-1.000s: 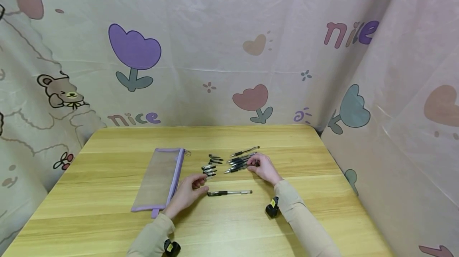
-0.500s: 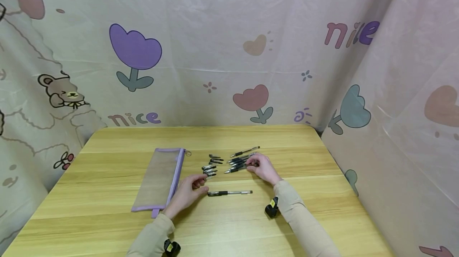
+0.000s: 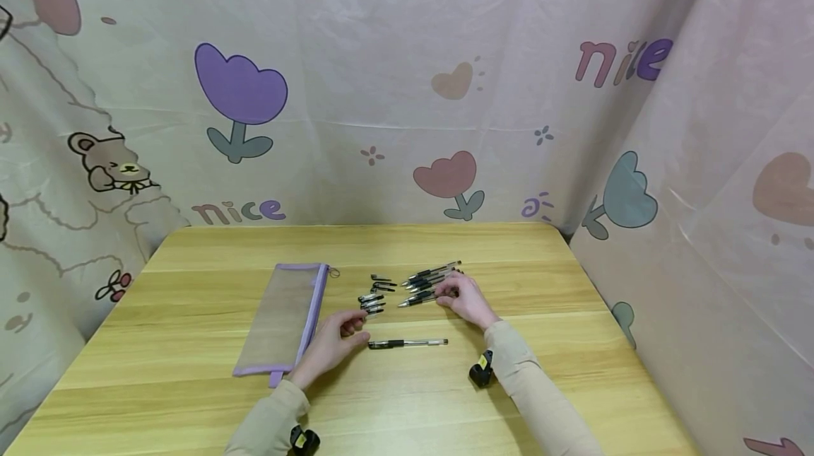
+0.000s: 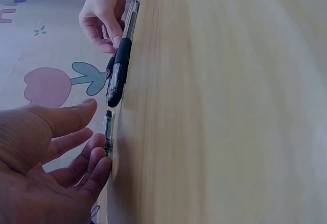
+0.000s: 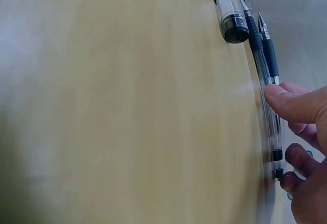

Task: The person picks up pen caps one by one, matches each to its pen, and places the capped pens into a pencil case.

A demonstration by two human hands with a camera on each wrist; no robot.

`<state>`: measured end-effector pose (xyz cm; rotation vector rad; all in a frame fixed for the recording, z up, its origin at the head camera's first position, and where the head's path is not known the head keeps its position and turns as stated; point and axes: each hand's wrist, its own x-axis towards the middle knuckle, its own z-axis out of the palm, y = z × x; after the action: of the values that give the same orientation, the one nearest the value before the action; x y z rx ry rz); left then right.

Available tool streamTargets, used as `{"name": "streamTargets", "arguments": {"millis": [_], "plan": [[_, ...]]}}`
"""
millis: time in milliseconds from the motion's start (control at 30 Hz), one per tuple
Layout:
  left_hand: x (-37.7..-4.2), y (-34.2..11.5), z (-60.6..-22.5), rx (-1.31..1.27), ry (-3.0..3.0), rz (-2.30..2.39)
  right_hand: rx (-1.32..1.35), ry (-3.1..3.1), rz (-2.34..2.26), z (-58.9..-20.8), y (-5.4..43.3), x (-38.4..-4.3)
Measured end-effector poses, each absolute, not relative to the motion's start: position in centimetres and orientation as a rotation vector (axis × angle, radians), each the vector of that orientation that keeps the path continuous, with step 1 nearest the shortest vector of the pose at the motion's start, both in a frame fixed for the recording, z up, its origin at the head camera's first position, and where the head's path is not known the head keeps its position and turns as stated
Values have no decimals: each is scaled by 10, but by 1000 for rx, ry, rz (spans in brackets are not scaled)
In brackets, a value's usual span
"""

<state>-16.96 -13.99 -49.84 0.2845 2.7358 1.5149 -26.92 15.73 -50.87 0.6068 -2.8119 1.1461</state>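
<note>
pouch (image 3: 276, 322) is the landmark, flat on the table (image 3: 210, 258). pens (image 3: 421, 285) lie in a loose fan well right of the pouch, uncapped, tips toward it. caps (image 3: 372, 297) lie just right of the pouch, in a rough column between it and the pens. looks like like parts were sorted together. capped pen (image 3: 407, 343) lies apart, right of the pouch's near end.

right hand (image 3: 469, 298), farthest right of the pouch, has thumb and fingers pinched round pen barrels at the back ends, probably to keep them lined up; how many it holds i can't tell. left hand (image 3: 333, 339), just right of the pouch, has loosely bent fingers, thumb apart, fingertips at the nearest caps, maybe steadying them; no clear pinch.

around: left hand covers a bit of the pouch's near right corner; its thumb sits right by the capped pen's end. both wrists wear small black cameras (image 3: 481, 370). patterned curtain (image 3: 356, 88) hangs beyond the pouch.
</note>
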Motion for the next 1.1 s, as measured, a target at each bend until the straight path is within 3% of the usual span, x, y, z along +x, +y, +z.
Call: {"name": "streamTargets", "arguments": {"millis": [1100], "plan": [[-172, -138, -499, 253, 2737, 1541, 684, -2843, 1074, -509, 160, -265]]}}
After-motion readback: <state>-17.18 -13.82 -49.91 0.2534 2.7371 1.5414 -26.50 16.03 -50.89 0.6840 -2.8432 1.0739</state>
